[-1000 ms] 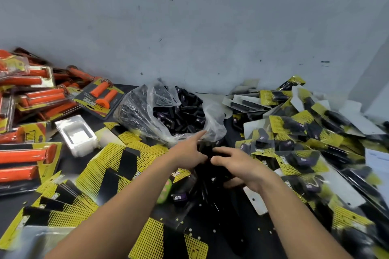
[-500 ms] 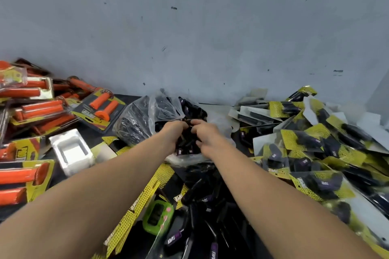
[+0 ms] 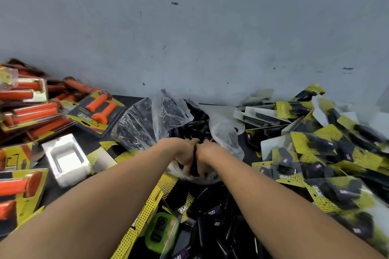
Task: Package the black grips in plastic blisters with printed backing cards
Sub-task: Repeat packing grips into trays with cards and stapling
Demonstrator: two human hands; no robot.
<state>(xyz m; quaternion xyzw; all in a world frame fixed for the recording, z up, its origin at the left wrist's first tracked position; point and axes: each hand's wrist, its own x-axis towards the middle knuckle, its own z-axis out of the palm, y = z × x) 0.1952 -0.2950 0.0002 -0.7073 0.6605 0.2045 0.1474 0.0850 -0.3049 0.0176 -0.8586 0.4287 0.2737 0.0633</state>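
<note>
Two heaps flank the centre: finished black-grip packs (image 3: 311,145) right, orange-grip packs (image 3: 31,111) left. Centre-far sits a clear bag (image 3: 147,120) of loose black grips (image 3: 195,128). At its mouth, left hand (image 3: 183,151) and right hand (image 3: 208,151), knuckles touching, curl round grips. Risk: thin film snags on lift, spilling grips.

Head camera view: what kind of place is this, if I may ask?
Probably a packing bench in a small workshop or factory. A heap of finished blister packs on yellow cards lies at right, packed orange grips at left, and a clear plastic bag of loose black grips in the middle.
</note>
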